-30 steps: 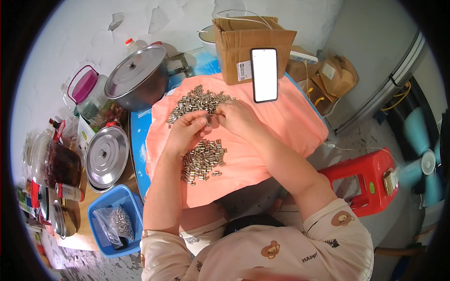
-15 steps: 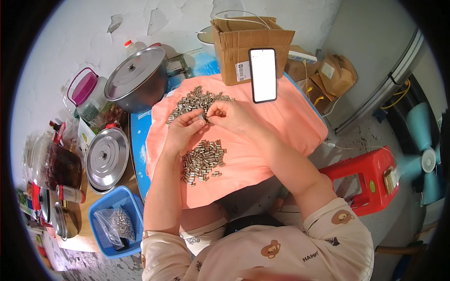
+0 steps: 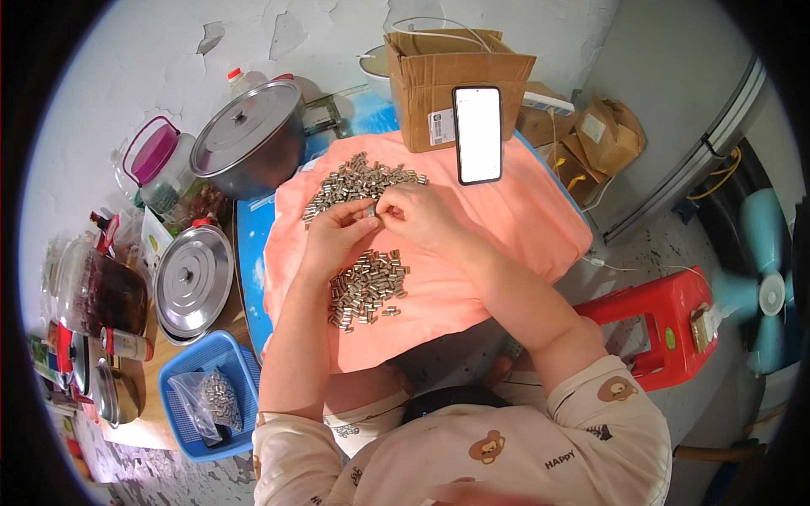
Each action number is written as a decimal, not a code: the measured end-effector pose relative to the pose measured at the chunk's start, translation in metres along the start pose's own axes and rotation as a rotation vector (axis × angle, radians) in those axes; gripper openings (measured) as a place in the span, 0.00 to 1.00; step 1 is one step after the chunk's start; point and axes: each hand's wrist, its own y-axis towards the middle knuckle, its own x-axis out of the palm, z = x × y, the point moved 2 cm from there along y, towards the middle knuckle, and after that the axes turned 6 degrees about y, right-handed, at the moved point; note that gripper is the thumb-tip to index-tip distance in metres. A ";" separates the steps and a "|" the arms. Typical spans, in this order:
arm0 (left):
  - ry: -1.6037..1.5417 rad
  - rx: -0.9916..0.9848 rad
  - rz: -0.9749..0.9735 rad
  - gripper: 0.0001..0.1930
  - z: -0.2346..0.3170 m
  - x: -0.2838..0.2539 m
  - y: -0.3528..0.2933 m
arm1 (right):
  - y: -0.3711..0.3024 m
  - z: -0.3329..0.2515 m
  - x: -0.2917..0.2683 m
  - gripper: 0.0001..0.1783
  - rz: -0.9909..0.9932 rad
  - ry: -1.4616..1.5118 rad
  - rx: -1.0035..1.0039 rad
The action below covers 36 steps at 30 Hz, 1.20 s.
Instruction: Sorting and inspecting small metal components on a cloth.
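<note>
My left hand (image 3: 336,236) pinches a small silvery metal cylinder (image 3: 371,212) between thumb and fingers. Close against it, my right hand (image 3: 418,218) has its fingertips pressed together at the same piece; whatever else they grip is too small to make out. Behind both hands spreads a larger heap of small metal cylinders (image 3: 359,179). A second pile of such cylinders (image 3: 369,287) lies nearer my body, below the hands. Both piles rest on a salmon-pink cloth (image 3: 456,278) laid over the table.
A lit phone (image 3: 478,135) leans upright against an open cardboard box (image 3: 430,76). To the left stand a lidded pot (image 3: 245,126), another steel lid (image 3: 194,282) and a blue basket (image 3: 181,422) holding a bag of metal pieces (image 3: 221,401). A red stool (image 3: 675,337) and a fan (image 3: 769,291) are right.
My right fingers have drawn in slightly more closely around the small cylinder. The whole view has shifted a little; the piles look the same.
</note>
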 end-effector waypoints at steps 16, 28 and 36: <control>0.130 -0.081 -0.062 0.14 0.008 0.005 -0.003 | 0.002 0.004 -0.012 0.06 -0.106 0.418 0.435; 0.382 -0.132 -0.200 0.15 0.015 0.012 -0.012 | -0.003 0.009 0.000 0.10 -0.043 -0.406 0.009; 0.328 -0.126 -0.175 0.15 0.014 0.010 -0.010 | -0.002 0.004 0.001 0.08 -0.066 -0.429 0.016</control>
